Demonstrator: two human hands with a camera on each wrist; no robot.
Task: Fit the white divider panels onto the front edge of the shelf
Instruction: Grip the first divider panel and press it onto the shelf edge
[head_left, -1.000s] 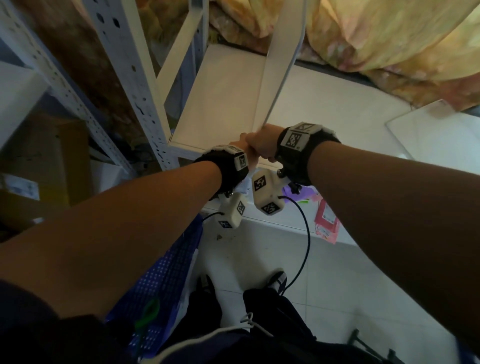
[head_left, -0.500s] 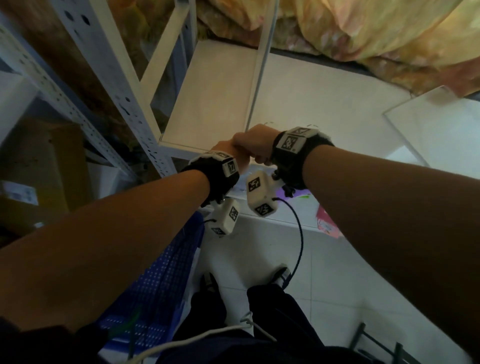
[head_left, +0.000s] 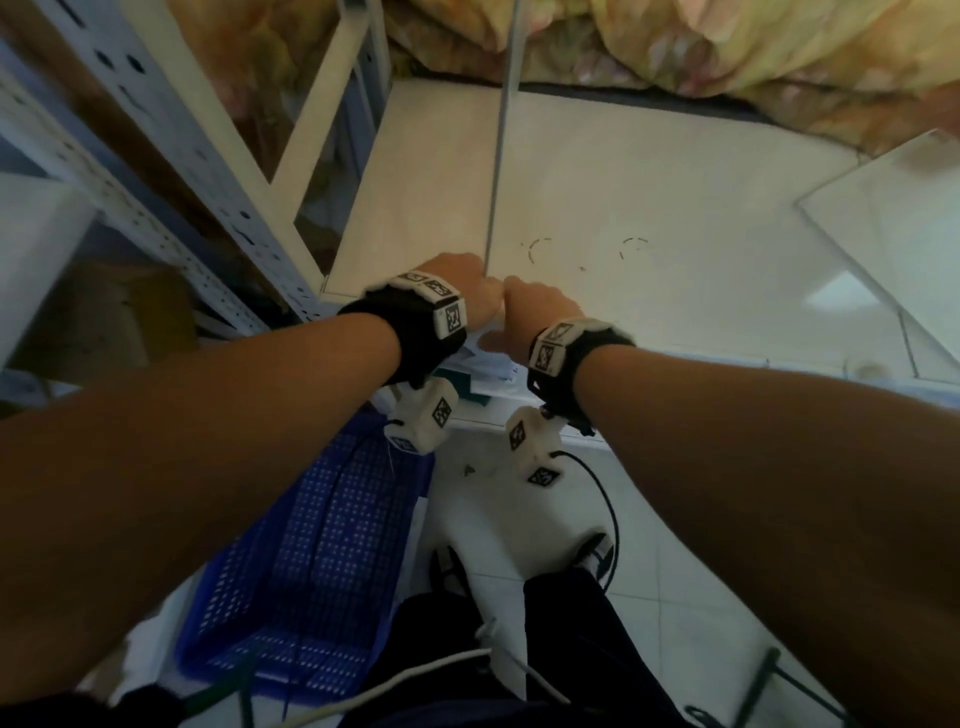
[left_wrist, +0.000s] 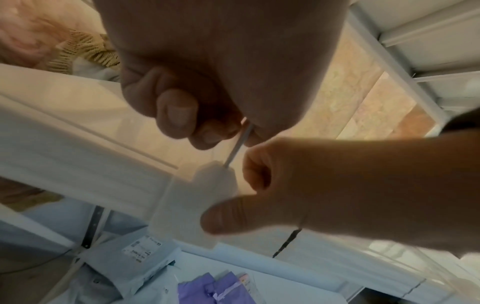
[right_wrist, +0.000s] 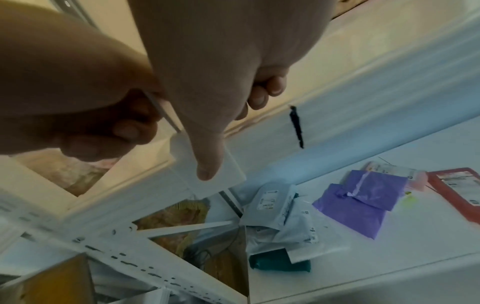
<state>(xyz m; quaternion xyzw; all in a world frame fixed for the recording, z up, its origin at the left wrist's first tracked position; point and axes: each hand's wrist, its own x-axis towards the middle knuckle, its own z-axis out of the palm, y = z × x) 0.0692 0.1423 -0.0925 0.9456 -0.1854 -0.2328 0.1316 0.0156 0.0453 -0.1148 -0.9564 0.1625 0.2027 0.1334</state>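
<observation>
left hand (left_wrist: 207, 86): fingers pinch divider panel (head_left: 500, 156) at shelf (head_left: 675, 208) front edge | right hand (left_wrist: 324, 191): thumb presses panel's clip (left_wrist: 192, 207), fingers curled

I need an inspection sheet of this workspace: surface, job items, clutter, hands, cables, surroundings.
Surface: white metal shelf, front edge at the hands.
Job's things: thin white divider panel standing upright on the shelf; its white front clip over the shelf lip.
Clutter: purple and pale blue parcels on the lower shelf.
Grips: left hand pinches the panel; right hand, thumb on the clip.
Cables: black wrist cable.
Surroundings: blue plastic crate, yellow fabric.
</observation>
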